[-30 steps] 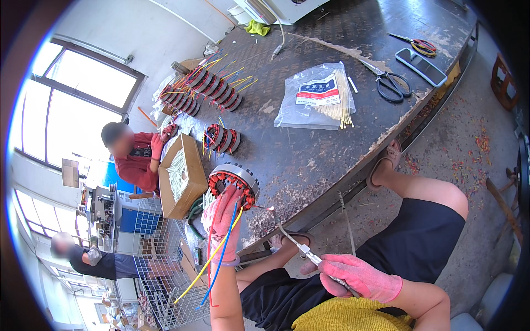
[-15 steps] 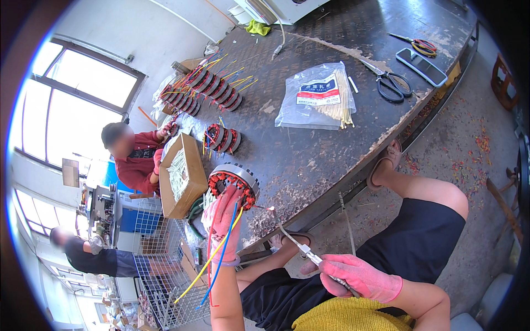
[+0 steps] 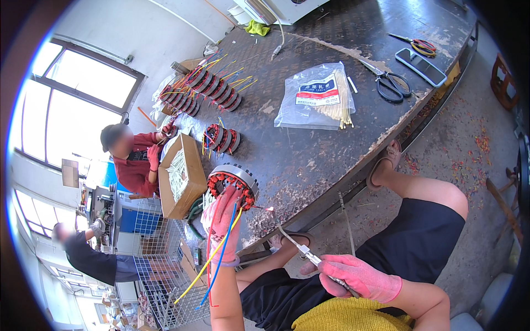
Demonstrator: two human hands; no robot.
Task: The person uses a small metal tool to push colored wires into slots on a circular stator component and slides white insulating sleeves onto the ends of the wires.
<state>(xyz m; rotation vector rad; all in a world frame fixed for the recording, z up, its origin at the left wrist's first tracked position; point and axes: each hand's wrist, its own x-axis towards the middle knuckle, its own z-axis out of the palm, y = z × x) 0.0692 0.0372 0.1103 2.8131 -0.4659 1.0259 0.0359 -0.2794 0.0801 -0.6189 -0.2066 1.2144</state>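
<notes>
My left hand (image 3: 223, 212), in a pink glove, grips a motor stator (image 3: 251, 179) at the near end of the table. The stator has a grey metal ring and red windings. Red, yellow and blue lead wires (image 3: 225, 248) hang down across my left wrist and forearm. My right hand (image 3: 359, 276), also gloved in pink, is closed around a slim metal torch (image 3: 310, 254) with a thin bent tube. A small bright glow shows near its tip, just right of the stator and next to a short wire end.
Several more stators (image 3: 215, 88) with coloured leads stand farther back. An open carton (image 3: 190, 190) of pale strips sits at left, beside a co-worker in red (image 3: 132, 160). A bag of cable ties (image 3: 320, 96), scissors (image 3: 393, 87) and a phone (image 3: 421, 67) lie on the table (image 3: 309, 165).
My hands, the stator and the torch look nearly still. The co-worker in red has raised a gloved hand, and the person farther back has shifted posture.
</notes>
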